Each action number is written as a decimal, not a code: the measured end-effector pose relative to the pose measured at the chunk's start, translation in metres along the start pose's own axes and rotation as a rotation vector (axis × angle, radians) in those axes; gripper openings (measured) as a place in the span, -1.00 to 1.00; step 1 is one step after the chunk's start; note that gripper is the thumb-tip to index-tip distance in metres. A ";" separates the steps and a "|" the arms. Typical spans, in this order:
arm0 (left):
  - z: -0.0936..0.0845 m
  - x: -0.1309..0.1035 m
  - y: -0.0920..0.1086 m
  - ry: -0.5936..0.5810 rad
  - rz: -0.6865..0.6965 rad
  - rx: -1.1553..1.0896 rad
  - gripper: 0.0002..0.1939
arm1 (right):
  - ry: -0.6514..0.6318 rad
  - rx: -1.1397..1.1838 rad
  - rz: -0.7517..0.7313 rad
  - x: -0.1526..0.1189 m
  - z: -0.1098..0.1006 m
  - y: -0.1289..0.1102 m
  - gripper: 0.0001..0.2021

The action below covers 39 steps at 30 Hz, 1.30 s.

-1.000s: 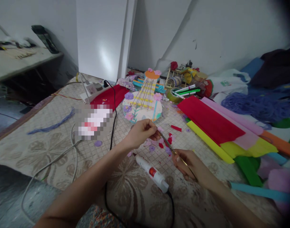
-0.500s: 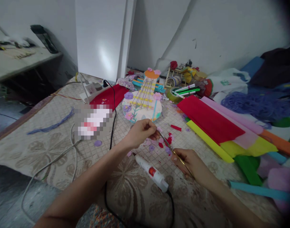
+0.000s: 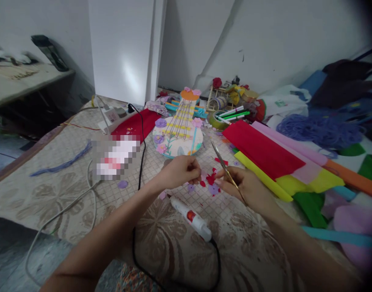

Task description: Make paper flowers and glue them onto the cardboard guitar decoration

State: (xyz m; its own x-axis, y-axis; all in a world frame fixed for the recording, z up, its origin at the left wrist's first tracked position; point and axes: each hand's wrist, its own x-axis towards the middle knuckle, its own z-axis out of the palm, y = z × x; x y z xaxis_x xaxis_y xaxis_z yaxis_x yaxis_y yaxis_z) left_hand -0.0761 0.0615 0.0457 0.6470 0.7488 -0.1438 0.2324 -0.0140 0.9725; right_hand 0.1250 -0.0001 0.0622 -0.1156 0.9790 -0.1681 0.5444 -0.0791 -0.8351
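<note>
My left hand [image 3: 186, 172] is closed in a pinch just in front of the decorated guitar shape [image 3: 178, 138]; whatever its fingers hold is too small to name. My right hand [image 3: 242, 184] grips long metal tweezers [image 3: 229, 174], whose tips point up and left, apart from my left hand. Red petal pieces [image 3: 211, 178] and purple paper flowers [image 3: 213, 189] lie between and below the hands. A white corded tool [image 3: 190, 217] with a dark tip rests on the patterned cloth nearer to me.
Red felt [image 3: 265, 150] and yellow felt [image 3: 261, 176] sheets lie at the right, beside blue yarn [image 3: 316, 129]. Markers [image 3: 234, 115] stand behind. A black cable [image 3: 142, 158] and a white cable [image 3: 64, 207] cross the cloth at the left. A power strip [image 3: 111, 117] sits farther back.
My right hand has moved up, and the metal tool's tips have come away from my left hand's fingers. The whole view has shifted slightly.
</note>
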 end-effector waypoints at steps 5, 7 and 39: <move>0.001 -0.001 0.014 -0.064 0.059 0.301 -0.92 | -0.063 -0.168 -0.081 0.020 -0.001 -0.018 -0.84; 0.002 0.000 0.021 -0.066 0.065 0.389 -0.91 | -0.081 -0.237 -0.114 0.023 -0.002 -0.022 -0.88; 0.002 0.004 0.022 0.123 -0.072 -0.366 -0.90 | -0.056 0.336 -0.025 -0.010 0.019 0.003 -0.58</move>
State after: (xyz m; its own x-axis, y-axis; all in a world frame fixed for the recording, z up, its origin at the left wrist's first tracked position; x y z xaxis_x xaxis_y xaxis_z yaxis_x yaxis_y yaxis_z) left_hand -0.0665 0.0630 0.0656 0.5413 0.8134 -0.2132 -0.0147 0.2626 0.9648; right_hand 0.1119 -0.0138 0.0511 -0.1766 0.9702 -0.1659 0.2381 -0.1214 -0.9636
